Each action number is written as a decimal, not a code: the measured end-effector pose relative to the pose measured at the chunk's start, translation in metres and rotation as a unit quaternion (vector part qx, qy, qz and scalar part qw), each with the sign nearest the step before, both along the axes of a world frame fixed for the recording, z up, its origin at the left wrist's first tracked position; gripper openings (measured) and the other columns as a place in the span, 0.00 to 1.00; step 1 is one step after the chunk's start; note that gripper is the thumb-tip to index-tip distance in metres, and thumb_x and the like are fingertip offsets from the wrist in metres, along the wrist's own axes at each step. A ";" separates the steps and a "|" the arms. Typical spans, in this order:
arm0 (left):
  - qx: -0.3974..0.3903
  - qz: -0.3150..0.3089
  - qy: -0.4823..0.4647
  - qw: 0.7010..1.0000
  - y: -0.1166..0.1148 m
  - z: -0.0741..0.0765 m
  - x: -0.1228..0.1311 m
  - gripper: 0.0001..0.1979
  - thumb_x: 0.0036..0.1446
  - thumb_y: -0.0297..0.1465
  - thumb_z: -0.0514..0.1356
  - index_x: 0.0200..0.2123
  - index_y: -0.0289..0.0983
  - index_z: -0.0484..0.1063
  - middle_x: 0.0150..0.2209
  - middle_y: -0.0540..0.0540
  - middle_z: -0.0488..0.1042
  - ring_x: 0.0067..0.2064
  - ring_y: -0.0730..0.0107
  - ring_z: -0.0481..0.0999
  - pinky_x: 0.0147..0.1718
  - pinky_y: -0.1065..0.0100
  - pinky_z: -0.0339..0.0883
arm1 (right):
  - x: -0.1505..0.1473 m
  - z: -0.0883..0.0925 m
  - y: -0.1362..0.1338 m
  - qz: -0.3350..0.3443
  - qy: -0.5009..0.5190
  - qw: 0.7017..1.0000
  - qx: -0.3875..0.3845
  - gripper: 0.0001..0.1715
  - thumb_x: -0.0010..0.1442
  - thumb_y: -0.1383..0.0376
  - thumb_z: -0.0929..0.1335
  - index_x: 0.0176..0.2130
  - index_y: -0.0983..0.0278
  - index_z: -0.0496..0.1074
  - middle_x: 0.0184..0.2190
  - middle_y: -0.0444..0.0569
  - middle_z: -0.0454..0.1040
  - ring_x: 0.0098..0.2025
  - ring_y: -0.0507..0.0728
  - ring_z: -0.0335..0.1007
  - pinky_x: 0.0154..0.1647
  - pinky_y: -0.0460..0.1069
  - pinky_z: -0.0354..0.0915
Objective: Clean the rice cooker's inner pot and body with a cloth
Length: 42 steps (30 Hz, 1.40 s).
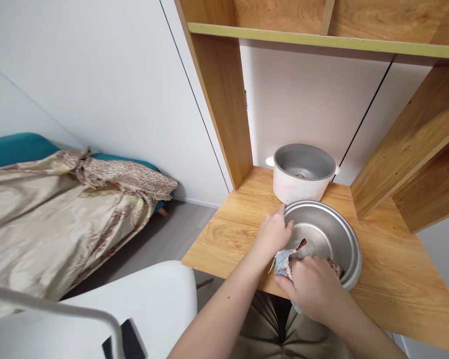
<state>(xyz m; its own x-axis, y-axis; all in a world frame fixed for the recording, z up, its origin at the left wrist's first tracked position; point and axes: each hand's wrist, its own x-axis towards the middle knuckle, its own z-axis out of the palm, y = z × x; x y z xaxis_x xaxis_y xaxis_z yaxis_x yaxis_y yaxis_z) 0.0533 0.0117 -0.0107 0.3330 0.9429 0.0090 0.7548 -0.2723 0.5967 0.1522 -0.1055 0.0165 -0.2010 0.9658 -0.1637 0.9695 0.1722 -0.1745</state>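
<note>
A silver metal pot [335,234] is tilted at the front edge of the wooden desk [392,279], its open side facing me. My left hand [272,232] grips the pot's left rim. My right hand [314,286] is closed on a patterned cloth [285,262] and presses it against the pot's near rim and inner wall. Behind the pot stands a white cooker body [301,174] with a grey inside, upright and uncovered.
Wooden shelf panels [224,99] frame the desk on the left and right, with a shelf above. A white chair [134,309] stands at the lower left. A bed with a beige blanket [60,214] lies at the left, across a strip of grey floor.
</note>
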 end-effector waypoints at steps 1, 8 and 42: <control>-0.003 0.001 -0.005 1.000 0.000 -0.001 0.000 0.26 0.65 0.34 0.58 0.65 0.34 0.65 0.59 0.34 0.77 0.59 0.53 0.76 0.56 0.60 0.67 | -0.003 0.001 0.002 -0.007 0.006 1.000 -0.003 0.20 0.70 0.53 0.64 0.38 0.61 0.81 0.34 0.52 0.84 0.36 0.62 0.82 0.35 0.50 0.65; 0.000 -0.006 -0.021 1.000 0.002 -0.004 -0.003 0.25 0.64 0.35 0.59 0.64 0.36 0.67 0.60 0.36 0.76 0.60 0.53 0.75 0.56 0.60 0.68 | -0.025 0.000 0.003 -0.074 0.023 0.997 -0.025 0.23 0.72 0.53 0.63 0.40 0.64 0.81 0.35 0.56 0.84 0.38 0.63 0.82 0.37 0.51 0.68; -0.018 -0.064 0.059 0.996 0.010 0.002 0.008 0.27 0.61 0.18 0.52 0.63 0.35 0.65 0.57 0.35 0.77 0.59 0.58 0.76 0.55 0.63 0.67 | -0.010 0.005 0.003 -0.011 0.046 0.996 -0.070 0.21 0.70 0.52 0.64 0.42 0.61 0.81 0.37 0.53 0.85 0.39 0.64 0.82 0.37 0.52 0.65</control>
